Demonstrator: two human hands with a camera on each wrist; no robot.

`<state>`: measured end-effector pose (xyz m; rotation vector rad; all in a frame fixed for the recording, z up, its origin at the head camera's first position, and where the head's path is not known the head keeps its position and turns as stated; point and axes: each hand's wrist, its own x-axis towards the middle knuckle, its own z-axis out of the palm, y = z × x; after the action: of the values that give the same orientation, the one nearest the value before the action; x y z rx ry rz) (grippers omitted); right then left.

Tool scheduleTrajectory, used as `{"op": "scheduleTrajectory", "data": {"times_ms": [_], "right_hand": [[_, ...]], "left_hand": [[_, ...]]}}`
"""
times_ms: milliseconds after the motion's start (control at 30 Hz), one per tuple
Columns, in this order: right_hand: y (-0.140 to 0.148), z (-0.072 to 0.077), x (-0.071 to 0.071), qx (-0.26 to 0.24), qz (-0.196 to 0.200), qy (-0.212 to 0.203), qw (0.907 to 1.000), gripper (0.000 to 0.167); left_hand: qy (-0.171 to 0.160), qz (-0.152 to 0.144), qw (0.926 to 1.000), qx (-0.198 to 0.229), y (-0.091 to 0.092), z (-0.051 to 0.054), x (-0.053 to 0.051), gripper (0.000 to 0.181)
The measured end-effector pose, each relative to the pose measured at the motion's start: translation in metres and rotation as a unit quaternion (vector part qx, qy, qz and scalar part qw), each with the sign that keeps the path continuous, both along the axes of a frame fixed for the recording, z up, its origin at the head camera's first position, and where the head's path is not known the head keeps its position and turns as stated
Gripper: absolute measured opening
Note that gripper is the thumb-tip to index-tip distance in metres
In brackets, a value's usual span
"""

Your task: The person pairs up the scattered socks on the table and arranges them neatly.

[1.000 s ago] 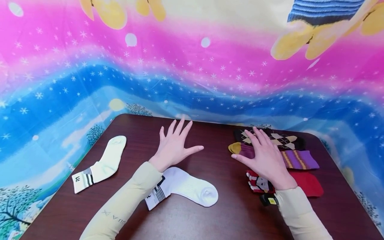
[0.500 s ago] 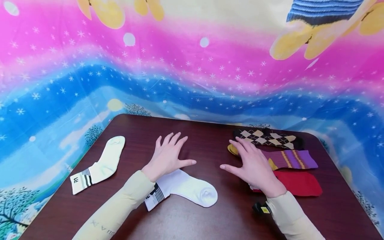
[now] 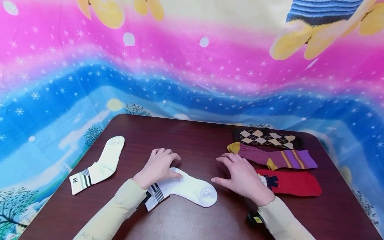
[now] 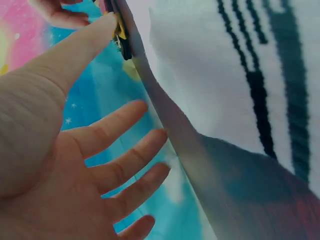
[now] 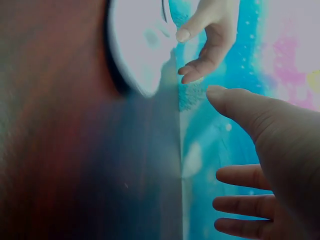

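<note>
A white sock (image 3: 192, 189) with dark stripes at its cuff lies on the table in front of me, toe to the right. My left hand (image 3: 159, 168) hovers above its ankle part, fingers spread and slightly bent; in the left wrist view the striped cuff (image 4: 225, 75) is close by, with nothing in the fingers. To the right of the toe, my right hand (image 3: 241, 175) hangs over the table, thumb apart from the loosely bent fingers and nothing held. The red sock (image 3: 298, 183) is partly hidden behind that hand. A second white striped sock (image 3: 103, 165) lies at the left.
On the right of the dark brown table (image 3: 204, 143) lie a purple sock (image 3: 255, 155) with yellow toe and heel, and a black argyle sock (image 3: 267, 138) behind it. A printed cloth (image 3: 180, 83) hangs around the table's back and sides.
Both hands have come down and nearer to me, the right also moving left, off the coloured socks. Their fingers are more bent than before. The socks have not moved.
</note>
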<state>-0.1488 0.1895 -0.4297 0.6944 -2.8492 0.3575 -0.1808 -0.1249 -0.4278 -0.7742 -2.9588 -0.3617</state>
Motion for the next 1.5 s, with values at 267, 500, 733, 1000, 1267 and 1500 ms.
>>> {"op": "scheduleTrajectory", "data": {"times_ms": [267,500,733,1000,1267,1500], "right_hand": [[-0.012,-0.012,0.01,0.013,0.03,-0.025,0.9992,0.052],[-0.019,-0.017,0.014,0.005,0.055,-0.053,0.9971,0.041],[-0.025,-0.017,0.017,0.023,0.073,-0.083,0.9936,0.041],[-0.027,-0.018,0.017,0.014,0.08,-0.098,0.9918,0.04],[-0.027,-0.019,0.016,-0.009,0.095,-0.121,0.9881,0.036],[-0.025,-0.019,0.016,-0.035,0.101,-0.143,0.9839,0.032]], "left_hand": [[-0.062,0.004,0.9979,0.018,-0.005,-0.005,0.003,0.039],[-0.089,0.007,0.9953,0.037,-0.005,-0.008,0.002,0.035],[-0.096,0.0,0.9946,0.04,-0.004,-0.01,-0.002,0.034],[-0.118,-0.019,0.9917,0.046,-0.003,-0.009,-0.003,0.028],[-0.105,-0.033,0.9929,0.044,-0.001,-0.01,-0.006,0.026],[-0.077,-0.037,0.9951,0.049,0.003,-0.014,-0.009,0.027]]}}
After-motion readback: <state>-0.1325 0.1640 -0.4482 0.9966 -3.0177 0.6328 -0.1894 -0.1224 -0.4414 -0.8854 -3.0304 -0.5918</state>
